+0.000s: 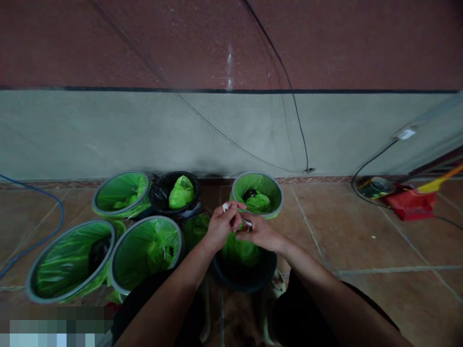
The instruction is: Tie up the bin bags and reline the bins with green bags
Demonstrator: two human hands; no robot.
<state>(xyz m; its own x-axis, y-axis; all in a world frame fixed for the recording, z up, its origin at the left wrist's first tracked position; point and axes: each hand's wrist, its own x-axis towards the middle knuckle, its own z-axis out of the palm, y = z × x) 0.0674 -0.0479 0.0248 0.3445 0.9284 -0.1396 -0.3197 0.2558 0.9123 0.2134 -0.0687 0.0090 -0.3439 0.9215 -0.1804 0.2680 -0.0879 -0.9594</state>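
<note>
My left hand (220,225) and my right hand (261,232) meet in front of me, over a dark round bin (244,282). The fingers of both are bent and pressed close together. Small white bits show at the fingers of each hand; I cannot make out what they are or what is gripped. Under the hands, a bright green plastic bag (241,253) lies in the dark bin. Just behind stands a grey-rimmed bin (280,195) lined with green plastic, a knotted green bag inside it.
At left stand several more bins: green-lined ones (115,270) with grey rims, and a black-lined one (156,195) holding a green bundle (182,193). A blue hose (61,217) lies far left. A red dustpan (410,205) and a cable (365,166) are at right by the wall.
</note>
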